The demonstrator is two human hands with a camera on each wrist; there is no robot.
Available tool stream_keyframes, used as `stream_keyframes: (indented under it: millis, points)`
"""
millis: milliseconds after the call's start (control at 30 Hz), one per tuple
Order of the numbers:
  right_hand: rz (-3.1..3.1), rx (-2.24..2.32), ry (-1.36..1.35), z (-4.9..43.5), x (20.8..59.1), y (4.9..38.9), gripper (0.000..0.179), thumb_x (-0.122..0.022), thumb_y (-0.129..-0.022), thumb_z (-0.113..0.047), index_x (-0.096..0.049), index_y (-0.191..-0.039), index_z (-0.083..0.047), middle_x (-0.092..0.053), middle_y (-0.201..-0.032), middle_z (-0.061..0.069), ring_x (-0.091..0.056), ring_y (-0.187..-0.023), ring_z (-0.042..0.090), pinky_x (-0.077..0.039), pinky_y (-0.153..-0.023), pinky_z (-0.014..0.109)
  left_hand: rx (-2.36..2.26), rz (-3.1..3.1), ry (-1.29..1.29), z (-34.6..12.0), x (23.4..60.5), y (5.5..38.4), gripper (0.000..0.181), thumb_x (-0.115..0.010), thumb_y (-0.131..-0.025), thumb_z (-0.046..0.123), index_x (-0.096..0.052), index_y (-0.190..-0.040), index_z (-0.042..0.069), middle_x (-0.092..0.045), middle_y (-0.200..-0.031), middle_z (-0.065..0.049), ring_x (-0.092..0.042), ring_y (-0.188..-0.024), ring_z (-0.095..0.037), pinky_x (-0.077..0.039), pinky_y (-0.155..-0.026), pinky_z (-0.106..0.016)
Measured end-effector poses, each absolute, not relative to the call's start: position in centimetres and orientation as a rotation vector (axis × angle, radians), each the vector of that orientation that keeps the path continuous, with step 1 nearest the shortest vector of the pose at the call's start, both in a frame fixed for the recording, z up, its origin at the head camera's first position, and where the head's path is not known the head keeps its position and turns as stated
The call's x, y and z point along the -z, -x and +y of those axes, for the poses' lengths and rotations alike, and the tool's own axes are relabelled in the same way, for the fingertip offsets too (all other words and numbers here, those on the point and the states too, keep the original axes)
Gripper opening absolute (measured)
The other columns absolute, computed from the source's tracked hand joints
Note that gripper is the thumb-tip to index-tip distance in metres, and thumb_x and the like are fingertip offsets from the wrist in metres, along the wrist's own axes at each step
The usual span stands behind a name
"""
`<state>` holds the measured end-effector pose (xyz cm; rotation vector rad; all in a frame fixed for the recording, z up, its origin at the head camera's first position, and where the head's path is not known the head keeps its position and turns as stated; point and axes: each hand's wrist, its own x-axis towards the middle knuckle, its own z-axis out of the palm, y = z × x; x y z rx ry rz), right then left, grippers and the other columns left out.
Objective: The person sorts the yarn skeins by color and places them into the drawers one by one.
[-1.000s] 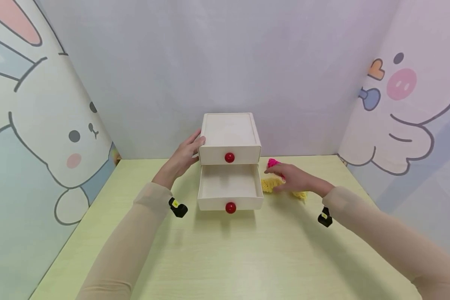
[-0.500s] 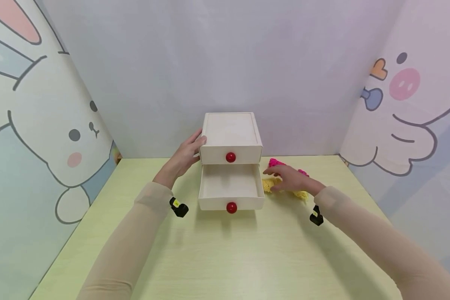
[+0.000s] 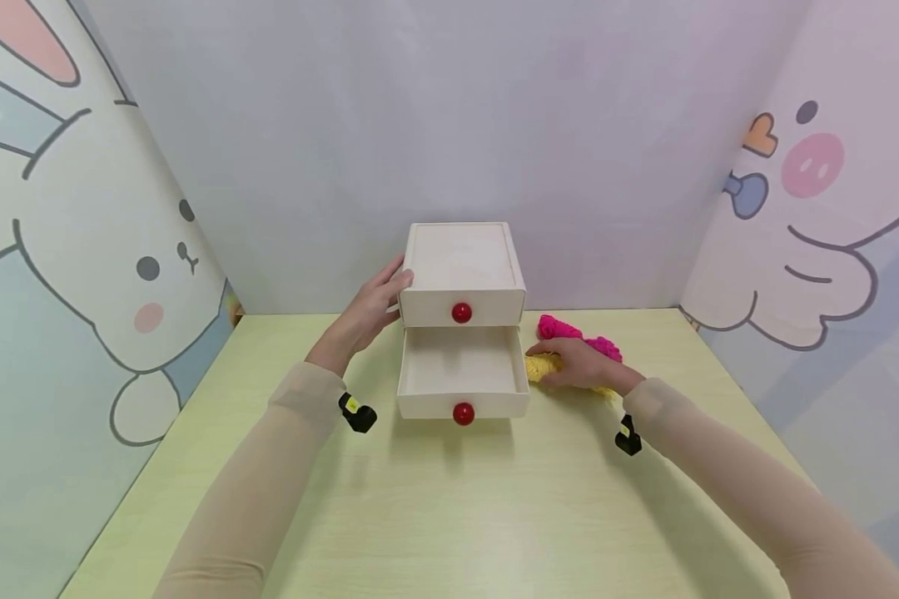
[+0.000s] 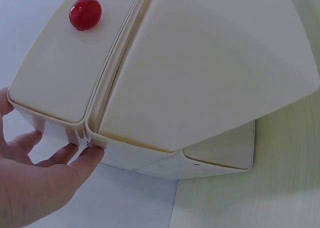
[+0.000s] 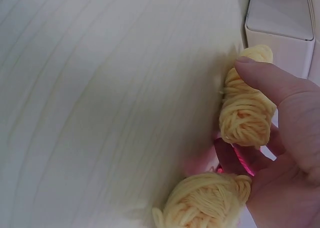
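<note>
A small white drawer cabinet [image 3: 460,256] with red knobs stands at the back of the table. Its drawer [image 3: 462,366] below the top one is pulled out, and nothing lies in it. My left hand [image 3: 367,316] rests on the cabinet's left side. In the left wrist view its fingertips [image 4: 92,155] press the side wall. Beside the cabinet, my right hand [image 3: 580,362] holds yellow yarn [image 3: 541,367], its thumb [image 5: 255,70] on one bundle [image 5: 246,113]. A second yellow bundle [image 5: 205,203] lies near the palm. Some fingertips are hidden.
Twisted pink yarn [image 3: 558,327] lies just behind my right hand. A grey-white backdrop [image 3: 449,125] rises behind the cabinet. Side panels with a rabbit [image 3: 105,249] and a pig [image 3: 817,225] border the pale wooden table [image 3: 449,507].
My right hand has moved a little left and down onto the yellow yarn, and more of the pink yarn shows. The left hand and the cabinet look unchanged.
</note>
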<state>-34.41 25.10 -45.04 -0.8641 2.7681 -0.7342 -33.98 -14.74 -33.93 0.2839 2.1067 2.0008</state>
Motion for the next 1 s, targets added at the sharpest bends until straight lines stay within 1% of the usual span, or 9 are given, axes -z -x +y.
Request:
stream_keyframes:
  millis: [300,467,600,733,867,1000]
  points:
    - [2.782,0.736,0.837,24.7,45.3,34.4,0.048,-0.088,-0.090,-0.020,-0.072,-0.133,-0.010,-0.070,-0.136,0.011,-0.062,-0.121,0.030,-0.050,-0.109,0.055,-2.001,2.111,-0.275,-14.7,34.0,34.0,0.068,-0.053,-0.111,0.045,-0.021,-0.171,0.037,-0.019,-0.178,0.002,-0.029,-0.160,-0.033,-0.028,-0.128,-0.054]
    - [2.775,0.747,0.813,24.6,44.9,34.1,0.048,-0.089,-0.088,-0.022,-0.073,-0.133,-0.012,-0.071,-0.134,0.009,-0.062,-0.119,0.028,-0.051,-0.109,0.053,-1.997,2.114,-0.277,-14.8,34.0,33.9,0.068,-0.052,-0.111,0.046,-0.020,-0.171,0.037,-0.018,-0.178,0.002,-0.028,-0.160,-0.033,-0.028,-0.128,-0.054]
    - [2.782,0.738,0.812,24.8,44.6,34.0,0.047,-0.088,-0.090,-0.021,-0.073,-0.133,-0.012,-0.070,-0.133,0.008,-0.062,-0.118,0.027,-0.053,-0.107,0.052,-1.990,2.123,-0.278,-14.8,34.1,34.0,0.069,-0.053,-0.111,0.046,-0.020,-0.171,0.037,-0.018,-0.178,0.003,-0.027,-0.160,-0.032,-0.027,-0.129,-0.054]
    - [2.795,0.720,0.814,25.1,44.0,33.8,0.046,-0.087,-0.091,-0.020,-0.073,-0.133,-0.013,-0.070,-0.135,0.009,-0.061,-0.122,0.031,-0.051,-0.108,0.056,-1.983,2.129,-0.278,-14.7,34.1,34.1,0.069,-0.053,-0.111,0.047,-0.020,-0.171,0.037,-0.017,-0.178,0.004,-0.027,-0.161,-0.031,-0.027,-0.129,-0.053]
    - [2.798,0.719,0.763,25.5,42.9,33.4,0.047,-0.086,-0.090,-0.024,-0.072,-0.135,-0.015,-0.068,-0.139,0.012,-0.057,-0.129,0.038,-0.047,-0.110,0.063,-1.989,2.123,-0.283,-14.8,34.1,34.1,0.069,-0.052,-0.111,0.047,-0.020,-0.171,0.037,-0.018,-0.178,0.003,-0.029,-0.160,-0.032,-0.027,-0.128,-0.054]
    - [2.793,0.732,0.746,25.6,41.7,32.9,0.049,-0.087,-0.090,-0.026,-0.072,-0.136,-0.017,-0.068,-0.140,0.012,-0.058,-0.129,0.037,-0.047,-0.110,0.064,-1.997,2.116,-0.293,-14.9,34.1,34.1,0.068,-0.052,-0.111,0.046,-0.021,-0.171,0.037,-0.019,-0.178,0.001,-0.030,-0.159,-0.033,-0.027,-0.128,-0.055]
